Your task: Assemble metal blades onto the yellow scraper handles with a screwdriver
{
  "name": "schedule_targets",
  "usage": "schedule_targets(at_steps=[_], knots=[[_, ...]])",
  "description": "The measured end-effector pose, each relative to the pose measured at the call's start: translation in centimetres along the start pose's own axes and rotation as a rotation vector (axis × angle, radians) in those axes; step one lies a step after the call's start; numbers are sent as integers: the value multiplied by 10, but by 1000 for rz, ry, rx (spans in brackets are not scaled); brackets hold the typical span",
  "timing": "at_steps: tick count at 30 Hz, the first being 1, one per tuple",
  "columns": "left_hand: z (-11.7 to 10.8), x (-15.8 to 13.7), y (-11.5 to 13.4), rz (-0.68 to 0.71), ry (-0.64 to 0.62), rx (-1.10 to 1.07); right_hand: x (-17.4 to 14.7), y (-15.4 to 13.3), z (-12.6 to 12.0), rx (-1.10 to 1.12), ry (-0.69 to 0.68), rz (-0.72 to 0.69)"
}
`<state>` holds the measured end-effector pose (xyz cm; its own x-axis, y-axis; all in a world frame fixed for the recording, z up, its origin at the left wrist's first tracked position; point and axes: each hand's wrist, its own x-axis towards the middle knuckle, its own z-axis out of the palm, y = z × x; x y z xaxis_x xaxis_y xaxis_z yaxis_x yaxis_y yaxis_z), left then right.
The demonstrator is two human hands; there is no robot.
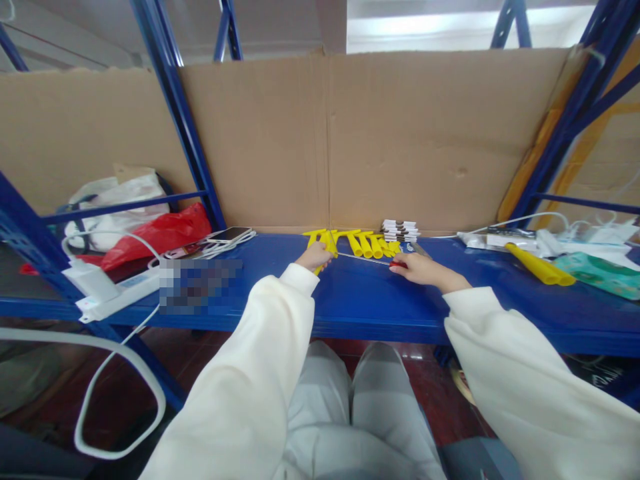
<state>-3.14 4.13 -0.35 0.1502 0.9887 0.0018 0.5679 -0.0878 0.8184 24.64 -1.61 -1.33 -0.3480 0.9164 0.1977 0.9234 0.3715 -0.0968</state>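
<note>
My left hand (316, 256) is closed around a yellow plastic T-shaped handle (329, 241), whose wide end shows above the fingers. My right hand (421, 268) grips a screwdriver (367, 259) by its red handle. Its thin metal shaft points left, and the tip reaches the yellow piece beside my left fingers; whether it sits in a screw is too small to tell. Behind both hands, several similar yellow handles (367, 247) lie in a row on the blue shelf (370, 300).
A stack of white-and-black pieces (400, 231) stands behind the row. On the right lie a yellow tube-like piece (540, 265) and a green packet (603, 273). On the left are a phone (230, 235), a power strip (125, 293) and a red bag (160, 233). Cardboard (400, 140) walls the back.
</note>
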Motion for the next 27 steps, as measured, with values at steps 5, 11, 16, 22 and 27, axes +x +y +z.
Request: schedule_targets(at_steps=[5,11,16,22,27], knots=[[1,3,-2,-4,9,-8,0,1,1,38,6,8],[0,3,-1,-6,-1,-16,-1,3,-1,-8,39,19],[0,0,1,-14,12,30,-3,8,-4,-27,29,68],[1,-2,3,-14,15,8,-2,28,-2,2,48,96],[1,-8,9,-37,14,-7,-2,49,0,-21,35,160]])
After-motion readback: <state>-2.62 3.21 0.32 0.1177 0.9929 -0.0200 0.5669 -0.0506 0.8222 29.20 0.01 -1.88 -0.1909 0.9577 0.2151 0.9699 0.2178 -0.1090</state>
